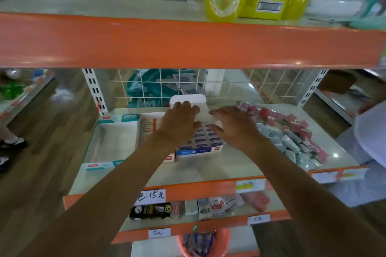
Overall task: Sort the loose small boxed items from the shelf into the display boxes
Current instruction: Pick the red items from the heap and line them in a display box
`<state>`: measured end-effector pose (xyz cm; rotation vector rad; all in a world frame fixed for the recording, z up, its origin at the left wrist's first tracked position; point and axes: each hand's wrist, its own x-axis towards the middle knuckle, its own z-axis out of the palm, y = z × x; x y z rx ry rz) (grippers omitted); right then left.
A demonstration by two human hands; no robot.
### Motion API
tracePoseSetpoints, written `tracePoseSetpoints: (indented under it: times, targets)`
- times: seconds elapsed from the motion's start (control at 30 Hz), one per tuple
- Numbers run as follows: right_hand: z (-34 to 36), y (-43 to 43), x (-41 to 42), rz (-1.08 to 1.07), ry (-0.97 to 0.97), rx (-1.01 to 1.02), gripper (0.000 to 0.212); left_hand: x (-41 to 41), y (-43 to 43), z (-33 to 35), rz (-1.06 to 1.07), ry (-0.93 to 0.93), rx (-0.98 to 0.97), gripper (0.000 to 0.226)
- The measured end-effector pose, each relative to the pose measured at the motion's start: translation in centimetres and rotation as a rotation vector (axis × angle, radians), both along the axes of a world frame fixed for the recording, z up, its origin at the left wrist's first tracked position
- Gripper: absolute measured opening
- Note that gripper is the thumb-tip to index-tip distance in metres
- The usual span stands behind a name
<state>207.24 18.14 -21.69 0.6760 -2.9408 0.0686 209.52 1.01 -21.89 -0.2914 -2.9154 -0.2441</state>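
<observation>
Centrally, blue display box (pixel 198 151), small boxes (pixel 213 139) inside

All I can see of the person is two arms: the left hand (pixel 177 124) and the right hand (pixel 235 128) are bare, and the left forearm (pixel 117 181) and the right forearm (pixel 298 175) are uncovered to the bottom edge of the view. Both arms look long and lean (the wide lens broadens them nearer the camera), knuckles showing faintly. Any clothing higher up is out of sight.
</observation>
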Motion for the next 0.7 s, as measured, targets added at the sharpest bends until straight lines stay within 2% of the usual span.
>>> tracePoseSetpoints:
  times: [0.13, 0.3, 0.53, 0.7]
  targets:
    - [0.1, 5.2, -0.7, -0.082, 0.056, 0.031, 0.039, -1.7, 4.8, 0.4, -0.064, -0.008, -0.053, 0.039]
    - [0.1, 10.8, -1.4, -0.221, 0.019, 0.082, 0.05, -3.4, 9.9, 0.4, -0.14, -0.011, -0.165, 0.039]
    - [-0.6, 16.5, -2.6, -0.301, -0.027, 0.063, 0.044, -6.0, 14.7, -0.4, -0.151, -0.032, -0.18, 0.043]
    - [-1.3, 18.0, -4.0, -0.277, -0.042, 0.019, 0.04, -8.3, 16.3, -1.3, -0.124, -0.032, -0.139, 0.042]
